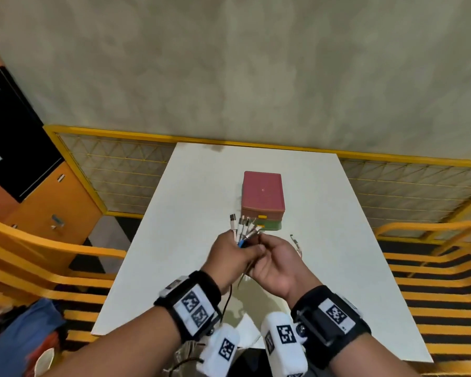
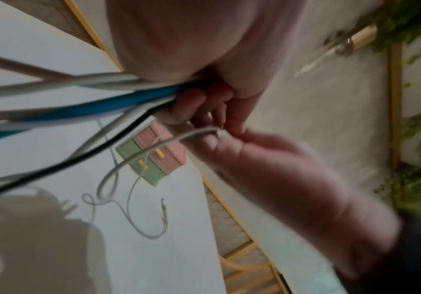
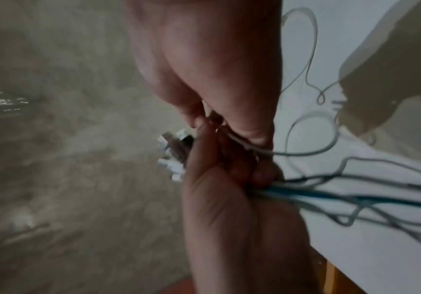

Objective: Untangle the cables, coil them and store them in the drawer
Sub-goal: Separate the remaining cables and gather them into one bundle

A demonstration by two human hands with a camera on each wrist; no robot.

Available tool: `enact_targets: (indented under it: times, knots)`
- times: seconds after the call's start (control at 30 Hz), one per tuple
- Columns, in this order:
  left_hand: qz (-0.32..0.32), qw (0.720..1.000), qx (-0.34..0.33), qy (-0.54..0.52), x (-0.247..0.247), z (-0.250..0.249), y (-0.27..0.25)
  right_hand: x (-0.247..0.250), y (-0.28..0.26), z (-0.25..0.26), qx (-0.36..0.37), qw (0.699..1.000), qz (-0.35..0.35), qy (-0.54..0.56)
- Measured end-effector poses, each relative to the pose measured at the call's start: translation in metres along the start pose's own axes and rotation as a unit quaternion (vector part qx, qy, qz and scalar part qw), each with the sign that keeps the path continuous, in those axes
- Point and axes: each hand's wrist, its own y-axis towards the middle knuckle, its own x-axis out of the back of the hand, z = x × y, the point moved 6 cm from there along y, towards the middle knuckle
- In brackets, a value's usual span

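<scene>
My left hand (image 1: 235,251) grips a bundle of cables (image 1: 244,227) above the white table (image 1: 191,240), with several plug ends fanned out upward. A blue cable (image 2: 103,103) runs among white ones and a black one in that bundle. My right hand (image 1: 272,258) is right beside it and pinches a thin white cable (image 2: 154,148) that loops down onto the table. Its loose end (image 1: 295,242) lies to the right. The small drawer box (image 1: 263,197), pink above and green below with yellow handles, stands just behind the hands with both drawers closed. The plug ends (image 3: 171,155) are blurred.
The table sits against a yellow mesh railing (image 1: 120,164) below a grey wall. Orange slatted benches (image 1: 38,257) flank it left and right. An orange cabinet with a black panel (image 1: 14,137) stands at the far left. The bundle's tails hang over the table's near edge.
</scene>
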Motion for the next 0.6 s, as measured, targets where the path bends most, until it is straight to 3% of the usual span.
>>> enact_targets:
  times: [0.07,0.2,0.3,0.4,0.47,0.6]
  knots:
    - [0.005,1.0,0.01,0.022,-0.007,0.003,0.0,-0.003,-0.004,0.003,-0.003,1.0,0.002,-0.014]
    - [0.079,0.996,0.038,0.001,-0.01,0.012,-0.013,0.002,-0.009,0.008,-0.038,0.998,-0.018,-0.042]
    - [0.204,0.972,0.068,0.098,-0.001,0.026,-0.036,0.013,-0.006,0.026,-0.009,0.999,-0.052,0.001]
    - [0.328,0.92,0.099,0.19,0.018,0.044,-0.064,0.027,-0.005,0.055,0.033,0.995,-0.088,0.032]
    - [0.399,0.867,0.111,0.276,0.032,0.059,-0.082,0.038,-0.006,0.071,0.056,0.991,-0.11,0.048]
    - [0.418,0.765,0.126,0.473,0.07,0.092,-0.095,0.052,-0.01,0.086,0.08,0.986,-0.145,0.033]
